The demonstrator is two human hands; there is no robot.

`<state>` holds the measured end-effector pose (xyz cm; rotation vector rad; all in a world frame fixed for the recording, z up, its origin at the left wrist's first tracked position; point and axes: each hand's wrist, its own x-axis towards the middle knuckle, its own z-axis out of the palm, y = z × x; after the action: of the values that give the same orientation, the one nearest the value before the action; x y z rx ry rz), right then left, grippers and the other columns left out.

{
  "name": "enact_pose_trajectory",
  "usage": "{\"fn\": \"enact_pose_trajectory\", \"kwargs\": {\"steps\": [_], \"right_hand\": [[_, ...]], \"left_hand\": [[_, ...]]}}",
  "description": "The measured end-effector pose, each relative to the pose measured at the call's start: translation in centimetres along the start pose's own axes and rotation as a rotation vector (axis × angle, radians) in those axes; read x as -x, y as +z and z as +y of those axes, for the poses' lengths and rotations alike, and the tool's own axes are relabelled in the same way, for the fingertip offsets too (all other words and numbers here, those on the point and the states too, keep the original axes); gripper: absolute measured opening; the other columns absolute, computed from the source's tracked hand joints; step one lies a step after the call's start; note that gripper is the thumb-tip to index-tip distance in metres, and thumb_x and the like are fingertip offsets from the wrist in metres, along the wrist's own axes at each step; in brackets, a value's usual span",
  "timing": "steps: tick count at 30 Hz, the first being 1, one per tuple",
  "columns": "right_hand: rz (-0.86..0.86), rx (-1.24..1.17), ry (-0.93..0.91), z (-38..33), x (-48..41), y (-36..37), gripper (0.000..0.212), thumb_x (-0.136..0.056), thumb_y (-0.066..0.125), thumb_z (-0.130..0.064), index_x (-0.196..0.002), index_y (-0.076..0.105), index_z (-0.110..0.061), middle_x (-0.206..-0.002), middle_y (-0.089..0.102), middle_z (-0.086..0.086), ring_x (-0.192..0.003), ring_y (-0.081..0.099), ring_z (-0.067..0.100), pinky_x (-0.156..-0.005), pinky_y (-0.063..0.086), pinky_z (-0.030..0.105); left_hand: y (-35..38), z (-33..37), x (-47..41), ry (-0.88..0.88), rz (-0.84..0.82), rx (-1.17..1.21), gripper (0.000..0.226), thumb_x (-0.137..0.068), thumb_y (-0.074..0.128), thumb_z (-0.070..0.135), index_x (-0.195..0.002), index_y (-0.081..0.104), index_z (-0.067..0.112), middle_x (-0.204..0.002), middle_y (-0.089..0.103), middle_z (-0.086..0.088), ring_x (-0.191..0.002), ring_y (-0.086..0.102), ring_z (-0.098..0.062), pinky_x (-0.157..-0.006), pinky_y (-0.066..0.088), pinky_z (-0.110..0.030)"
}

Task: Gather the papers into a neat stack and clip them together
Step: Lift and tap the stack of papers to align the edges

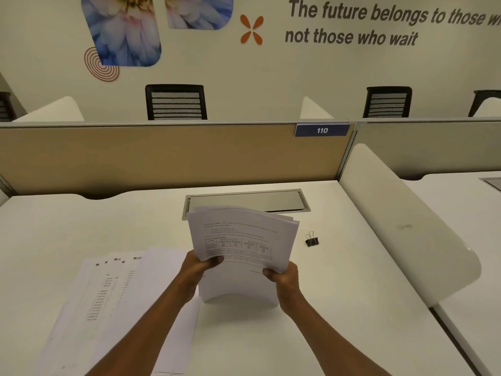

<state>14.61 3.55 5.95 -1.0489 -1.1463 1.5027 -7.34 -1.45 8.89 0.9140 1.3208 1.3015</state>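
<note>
A bundle of printed papers (244, 240) stands on its lower edge on the white desk (352, 308), bowed and with its top edges uneven. My left hand (199, 267) grips its left side and my right hand (283, 278) grips its right side, thumbs on the front sheet. Several loose printed sheets (108, 299) lie fanned out flat on the desk to the left, partly under my left forearm. A black binder clip (311, 240) lies on the desk to the right of the bundle, apart from it.
A grey cable-tray lid (244, 202) is set into the desk behind the bundle. A tan partition (162, 156) with a "110" tag closes the back. A white curved divider (401, 226) bounds the right side. Black chairs stand beyond.
</note>
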Motion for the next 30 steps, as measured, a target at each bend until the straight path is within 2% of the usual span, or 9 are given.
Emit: {"fn": "enact_pose_trajectory", "kwargs": {"steps": [3, 7, 11, 14, 17, 20, 23, 27, 30], "right_hand": [[0.076, -0.017, -0.038, 0.4, -0.1, 0.3, 0.027, -0.058, 0.066, -0.006, -0.084, 0.072, -0.01, -0.083, 0.073, 0.006, -0.076, 0.066, 0.018, -0.062, 0.056, 0.024], [0.075, 0.012, -0.077, 0.0, -0.3, 0.0, 0.026, -0.061, 0.067, -0.008, -0.086, 0.072, -0.003, -0.082, 0.073, 0.007, -0.072, 0.067, 0.015, -0.06, 0.055, 0.021], [0.064, 0.068, -0.042, 0.8, -0.3, 0.0, 0.019, -0.061, 0.069, -0.008, -0.078, 0.074, -0.017, -0.079, 0.074, 0.002, -0.075, 0.067, 0.019, -0.066, 0.058, 0.032], [0.07, 0.079, -0.018, 1.1, -0.3, -0.1, 0.018, -0.06, 0.07, -0.008, -0.075, 0.073, -0.019, -0.079, 0.074, 0.003, -0.076, 0.066, 0.022, -0.067, 0.059, 0.031], [0.061, 0.074, -0.009, 1.0, -0.3, -0.3, 0.019, -0.058, 0.071, -0.009, -0.076, 0.073, -0.015, -0.082, 0.073, 0.009, -0.079, 0.067, 0.026, -0.069, 0.059, 0.032], [0.066, 0.054, -0.01, 1.2, -0.1, -0.5, 0.021, -0.057, 0.07, -0.008, -0.078, 0.073, -0.013, -0.084, 0.073, 0.011, -0.08, 0.067, 0.028, -0.065, 0.058, 0.026], [0.049, 0.053, -0.037, 1.1, 0.3, -0.6, 0.023, -0.059, 0.069, -0.008, -0.082, 0.072, -0.009, -0.086, 0.072, 0.014, -0.081, 0.067, 0.028, -0.061, 0.056, 0.021], [0.025, 0.057, -0.08, 0.8, 0.4, -0.8, 0.025, -0.058, 0.069, -0.008, -0.083, 0.072, -0.009, -0.088, 0.073, 0.014, -0.081, 0.067, 0.027, -0.062, 0.056, 0.023], [0.009, 0.038, -0.088, 0.4, 0.3, -0.8, 0.042, -0.052, 0.076, -0.021, -0.091, 0.072, -0.006, -0.093, 0.073, 0.015, -0.084, 0.068, 0.027, -0.065, 0.058, 0.027]], "left_hand": [[0.0, -0.1, 0.2, 0.002, 0.034, 0.029, 0.08, -0.044, 0.091, 0.054, -0.113, 0.067, 0.019, -0.112, 0.072, -0.011, -0.107, 0.065, -0.038, -0.092, 0.054, -0.057], [-0.1, -0.3, 0.3, 0.009, 0.046, 0.039, 0.081, -0.043, 0.09, 0.055, -0.112, 0.068, 0.017, -0.109, 0.074, -0.01, -0.103, 0.067, -0.037, -0.086, 0.057, -0.052], [0.4, -0.9, 0.7, -0.012, 0.071, 0.005, 0.083, -0.036, 0.09, 0.059, -0.108, 0.068, 0.023, -0.106, 0.074, -0.008, -0.101, 0.067, -0.034, -0.084, 0.058, -0.049], [0.7, -1.2, 0.9, -0.021, 0.082, 0.006, 0.084, -0.035, 0.088, 0.063, -0.106, 0.067, 0.024, -0.101, 0.075, -0.004, -0.099, 0.068, -0.034, -0.08, 0.059, -0.046], [0.7, -0.8, 1.2, -0.002, 0.073, -0.016, 0.087, -0.035, 0.086, 0.068, -0.107, 0.066, 0.024, -0.098, 0.076, 0.0, -0.094, 0.071, -0.028, -0.072, 0.061, -0.035], [0.8, 0.4, 1.4, 0.063, 0.068, -0.009, 0.089, -0.037, 0.085, 0.068, -0.108, 0.067, 0.018, -0.098, 0.077, -0.002, -0.093, 0.072, -0.029, -0.07, 0.061, -0.033], [0.9, 2.5, 1.3, 0.154, 0.092, 0.033, 0.085, -0.038, 0.083, 0.069, -0.101, 0.067, 0.013, -0.088, 0.077, -0.001, -0.082, 0.074, -0.026, -0.064, 0.06, -0.031], [1.3, 5.9, 0.4, 0.289, 0.123, 0.04, 0.078, -0.047, 0.078, 0.071, -0.096, 0.064, 0.011, -0.078, 0.074, 0.0, -0.072, 0.072, -0.022, -0.06, 0.06, -0.032], [2.0, 7.4, -0.3, 0.373, 0.204, 0.02, 0.065, -0.059, 0.073, 0.061, -0.087, 0.061, 0.005, -0.069, 0.069, 0.001, -0.064, 0.069, -0.015, -0.054, 0.056, -0.027]]}}
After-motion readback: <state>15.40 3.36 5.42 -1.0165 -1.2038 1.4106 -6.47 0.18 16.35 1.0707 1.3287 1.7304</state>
